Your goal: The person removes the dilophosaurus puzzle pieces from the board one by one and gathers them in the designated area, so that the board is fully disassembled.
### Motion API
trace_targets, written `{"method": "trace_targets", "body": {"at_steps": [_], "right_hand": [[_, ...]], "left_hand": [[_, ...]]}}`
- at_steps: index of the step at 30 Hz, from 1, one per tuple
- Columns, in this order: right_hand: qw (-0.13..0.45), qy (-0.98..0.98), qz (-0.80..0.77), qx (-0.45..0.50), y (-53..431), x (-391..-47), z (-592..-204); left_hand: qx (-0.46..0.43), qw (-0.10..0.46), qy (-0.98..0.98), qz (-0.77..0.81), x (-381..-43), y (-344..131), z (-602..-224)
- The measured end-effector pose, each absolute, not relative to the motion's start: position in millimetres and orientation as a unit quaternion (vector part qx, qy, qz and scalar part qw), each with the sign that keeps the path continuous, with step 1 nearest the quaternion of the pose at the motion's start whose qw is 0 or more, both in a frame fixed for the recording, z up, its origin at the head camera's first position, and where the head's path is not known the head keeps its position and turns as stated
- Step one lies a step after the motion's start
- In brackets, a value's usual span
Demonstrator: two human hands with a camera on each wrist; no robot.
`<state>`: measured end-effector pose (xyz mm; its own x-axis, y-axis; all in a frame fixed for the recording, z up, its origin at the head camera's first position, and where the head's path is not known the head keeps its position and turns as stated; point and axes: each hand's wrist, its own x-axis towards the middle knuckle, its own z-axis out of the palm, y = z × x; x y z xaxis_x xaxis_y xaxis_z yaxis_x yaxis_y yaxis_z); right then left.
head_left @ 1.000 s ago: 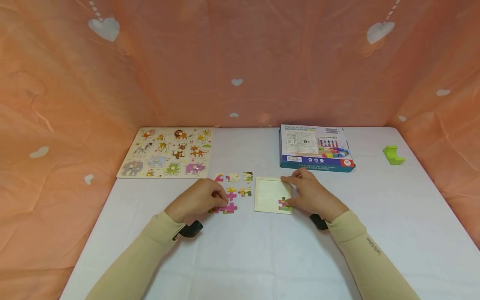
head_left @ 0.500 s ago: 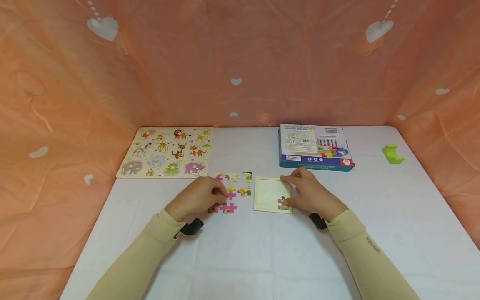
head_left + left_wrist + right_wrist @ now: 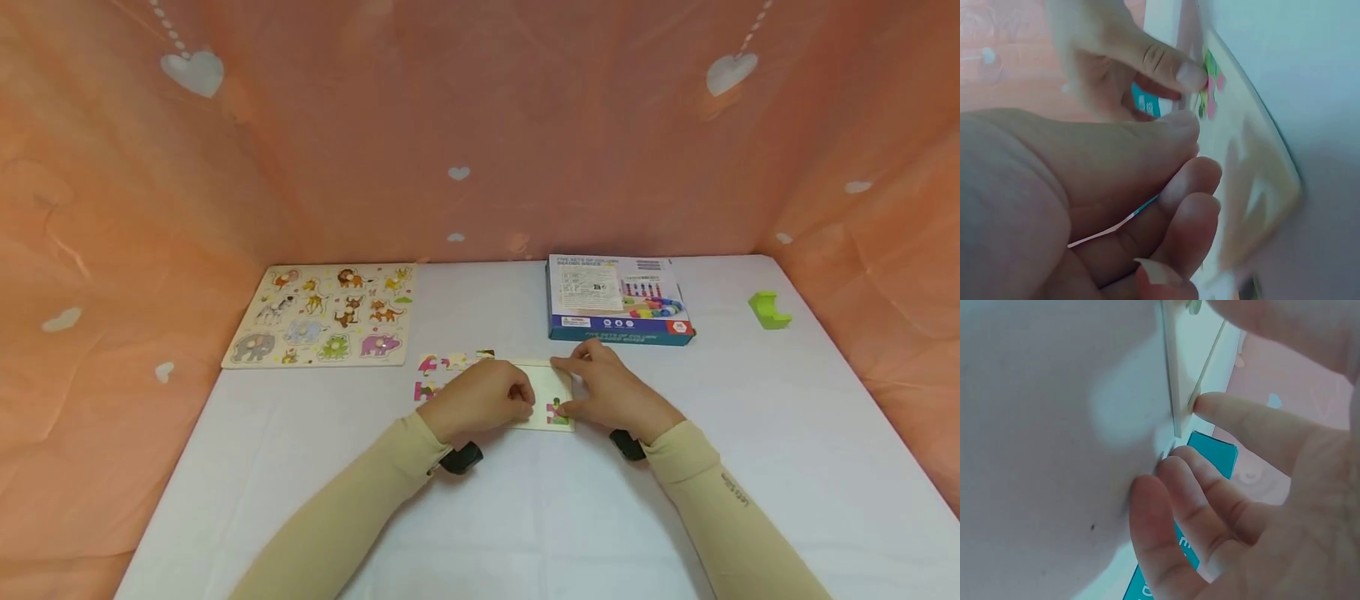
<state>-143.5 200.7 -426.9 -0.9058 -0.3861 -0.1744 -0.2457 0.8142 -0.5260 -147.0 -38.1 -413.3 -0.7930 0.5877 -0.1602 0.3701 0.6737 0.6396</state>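
Observation:
A small square wooden puzzle tray (image 3: 556,382) lies on the table, with a pink and green jigsaw piece (image 3: 558,410) in its lower right corner. My right hand (image 3: 615,392) rests at the tray's right side. Its thumb is at that piece, and its straight index finger (image 3: 1241,419) touches the upper corner. The other fingers rest outside the tray. My left hand (image 3: 487,400) is over the tray's left part, thumb and fingertips pinched together; the puzzle piece between them is hidden by the fingers. Left of the tray lie several loose jigsaw pieces (image 3: 427,364), partly covered by my left hand.
An animal peg puzzle board (image 3: 322,317) lies at the back left. Behind the right hand is a flat toy box (image 3: 618,300). A green block (image 3: 768,310) stands at the far right. An orange curtain (image 3: 480,125) closes off the back and sides.
My left hand has moved right from the loose pieces to the tray, still pinched. My right hand has stayed at the tray's edge. The head view has shifted slightly.

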Motion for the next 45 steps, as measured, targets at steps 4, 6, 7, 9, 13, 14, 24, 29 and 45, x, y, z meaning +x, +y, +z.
{"method": "trace_targets", "body": {"at_steps": [4,6,7,9,13,14,24,29,45], "right_hand": [[0.131,0.941,-0.252,-0.187,200.1,-144.3,-425.3],[0.138,0.939,-0.253,-0.188,199.5,-144.8,-424.0],[0.143,0.938,-0.255,-0.186,199.1,-145.0,-423.3],[0.156,0.936,-0.259,-0.179,198.3,-145.1,-422.3],[0.168,0.935,-0.259,-0.173,196.8,-144.9,-421.6],[0.166,0.936,-0.258,-0.174,196.6,-144.8,-421.7],[0.156,0.939,-0.251,-0.178,197.3,-144.1,-423.0],[0.161,0.939,-0.251,-0.172,198.1,-143.5,-423.0],[0.164,0.939,-0.256,-0.163,199.5,-142.4,-422.5]], "left_hand": [[0.272,0.168,0.903,0.289,-153.1,-20.8,-416.4],[0.27,0.166,0.906,0.281,-155.3,-14.9,-417.6],[0.267,0.166,0.908,0.277,-156.0,-12.5,-418.3],[0.259,0.171,0.911,0.271,-156.5,-8.7,-419.2],[0.248,0.176,0.914,0.267,-155.3,-4.3,-420.4],[0.247,0.176,0.914,0.268,-155.0,-3.5,-420.6],[0.243,0.183,0.909,0.286,-151.8,3.0,-424.2],[0.237,0.19,0.908,0.288,-152.2,5.0,-425.2],[0.238,0.164,0.917,0.276,-152.3,8.6,-428.4]]}}
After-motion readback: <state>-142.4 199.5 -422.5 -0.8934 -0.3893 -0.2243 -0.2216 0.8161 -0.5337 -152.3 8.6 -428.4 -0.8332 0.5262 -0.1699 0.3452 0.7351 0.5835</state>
